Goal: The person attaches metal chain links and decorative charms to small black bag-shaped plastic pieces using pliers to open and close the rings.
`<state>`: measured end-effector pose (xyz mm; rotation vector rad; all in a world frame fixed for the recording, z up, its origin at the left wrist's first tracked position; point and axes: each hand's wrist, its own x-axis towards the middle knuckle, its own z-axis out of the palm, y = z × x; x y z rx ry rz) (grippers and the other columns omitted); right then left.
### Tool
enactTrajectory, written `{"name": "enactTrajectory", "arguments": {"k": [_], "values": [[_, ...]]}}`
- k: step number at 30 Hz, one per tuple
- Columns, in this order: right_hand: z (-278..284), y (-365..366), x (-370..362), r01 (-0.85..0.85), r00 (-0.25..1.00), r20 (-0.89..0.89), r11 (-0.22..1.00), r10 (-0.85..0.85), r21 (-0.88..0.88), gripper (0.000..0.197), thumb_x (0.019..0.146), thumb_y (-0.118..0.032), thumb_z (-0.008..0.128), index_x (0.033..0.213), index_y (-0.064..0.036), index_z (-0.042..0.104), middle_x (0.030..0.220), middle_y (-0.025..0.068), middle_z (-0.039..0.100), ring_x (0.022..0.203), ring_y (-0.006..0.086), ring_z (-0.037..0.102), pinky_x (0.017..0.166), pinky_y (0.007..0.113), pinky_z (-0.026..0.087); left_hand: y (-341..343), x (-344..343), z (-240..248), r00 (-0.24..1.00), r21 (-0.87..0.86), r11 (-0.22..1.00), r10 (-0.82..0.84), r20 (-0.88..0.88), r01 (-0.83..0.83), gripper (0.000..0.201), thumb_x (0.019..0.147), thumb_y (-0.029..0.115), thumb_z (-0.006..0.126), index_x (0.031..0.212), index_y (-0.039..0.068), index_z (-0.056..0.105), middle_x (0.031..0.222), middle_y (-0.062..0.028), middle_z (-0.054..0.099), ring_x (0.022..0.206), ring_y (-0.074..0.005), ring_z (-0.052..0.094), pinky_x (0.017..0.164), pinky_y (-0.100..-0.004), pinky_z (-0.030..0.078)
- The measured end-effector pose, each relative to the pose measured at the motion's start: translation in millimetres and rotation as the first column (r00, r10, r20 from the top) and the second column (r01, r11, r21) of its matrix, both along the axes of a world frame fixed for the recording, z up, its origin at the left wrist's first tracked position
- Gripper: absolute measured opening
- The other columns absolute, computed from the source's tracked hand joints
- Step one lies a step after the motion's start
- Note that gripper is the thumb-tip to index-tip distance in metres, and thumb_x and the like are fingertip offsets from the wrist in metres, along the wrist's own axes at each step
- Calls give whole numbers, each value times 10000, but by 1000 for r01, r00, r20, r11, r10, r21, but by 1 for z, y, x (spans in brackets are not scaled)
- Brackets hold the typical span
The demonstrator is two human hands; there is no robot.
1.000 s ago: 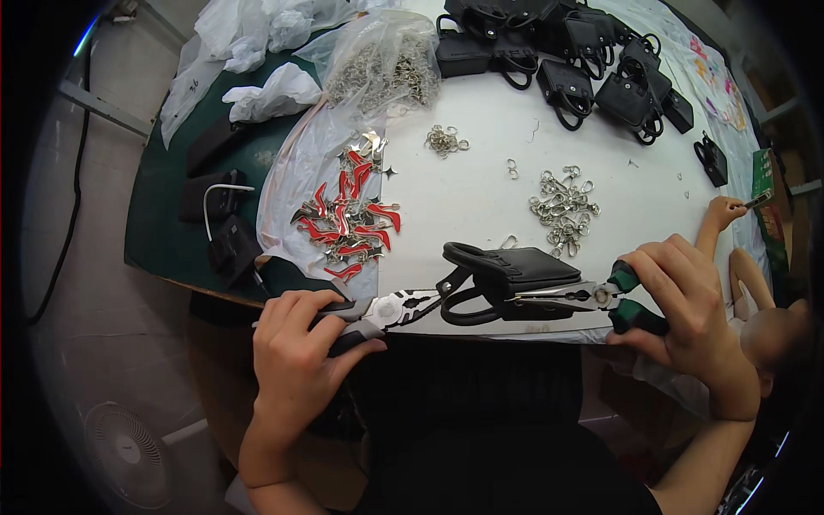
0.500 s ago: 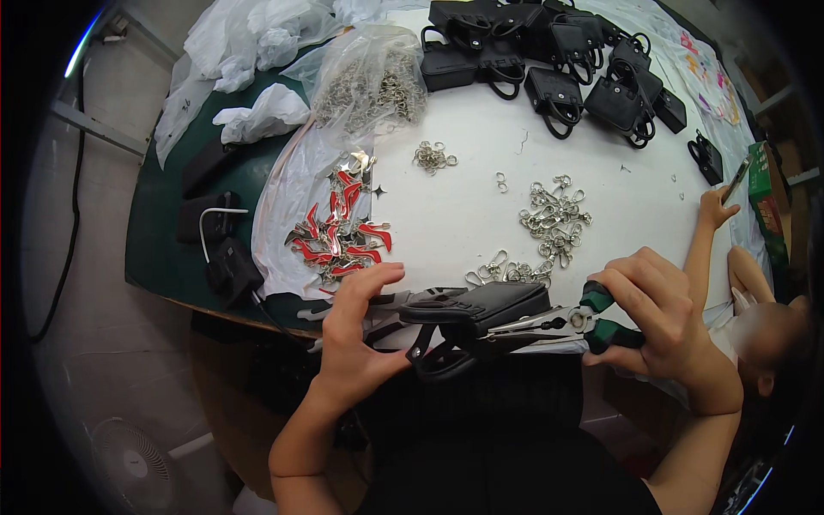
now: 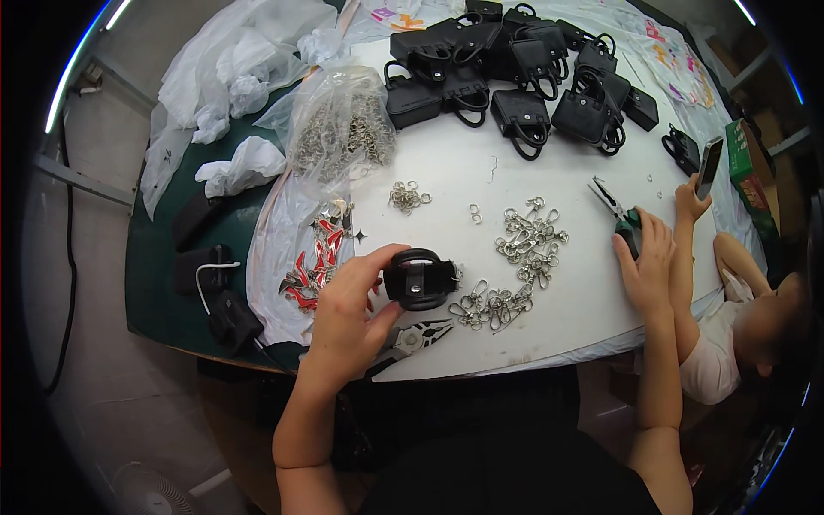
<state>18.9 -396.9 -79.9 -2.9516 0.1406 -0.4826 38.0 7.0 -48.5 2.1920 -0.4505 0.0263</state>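
My left hand [image 3: 348,305] pinches a small black mini handbag [image 3: 421,281] between thumb and fingers, its looped handles turned up toward me. Over to the right, my right hand [image 3: 648,262] is closed around the dark green handles of needle-nose pliers [image 3: 611,202], whose jaws point away to the far left over the white board. A second pair of pliers [image 3: 419,336], with grey jaws, lies below the handbag, partly covered by my left hand. Silver swivel clasps [image 3: 532,245] are heaped between my hands. Red high-heel-shaped charms [image 3: 322,249] lie just beyond my left hand.
Several black mini handbags [image 3: 519,112] are piled at the back. A clear bag of metal rings [image 3: 343,137] stands back left, with a small ring heap [image 3: 408,197] nearer. Dark devices [image 3: 227,318] with a white cable sit left. At right, another person's hand [image 3: 689,202] holds a phone.
My right hand and the pliers have moved away from the handbag, right and farther back onto the board. The handbag has turned handles-up in my left hand. The view has shifted.
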Motion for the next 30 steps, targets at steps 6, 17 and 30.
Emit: {"name": "enactTrajectory", "arguments": {"k": [6,17,30], "values": [[40,72,42,-507,856,-6,842,517,185,413,884,-179,702,1260,-31,616,1259,104,606,1211,295,524,1050,434,354,18,6,24,972,7,994,-105,-210,109,692,676,-19,823,1323,33,582,1176,-122,681,1047,-237,665,884,-348,525],[8,125,126,-652,619,9,507,785,564,109,791,-82,766,858,-30,698,983,53,636,921,234,580,809,343,493,36,70,-11,950,306,900,303,74,-311,247,777,132,787,965,14,679,879,-92,697,817,-235,659,753,-344,497],[27,138,105,-36,772,-129,246,623,969,104,850,-15,734,951,9,741,878,63,731,751,116,664,701,244,539,38,76,22,864,-324,878,172,-473,-353,120,907,46,693,950,-66,694,861,-64,713,739,-104,640,699,-246,509]]}}
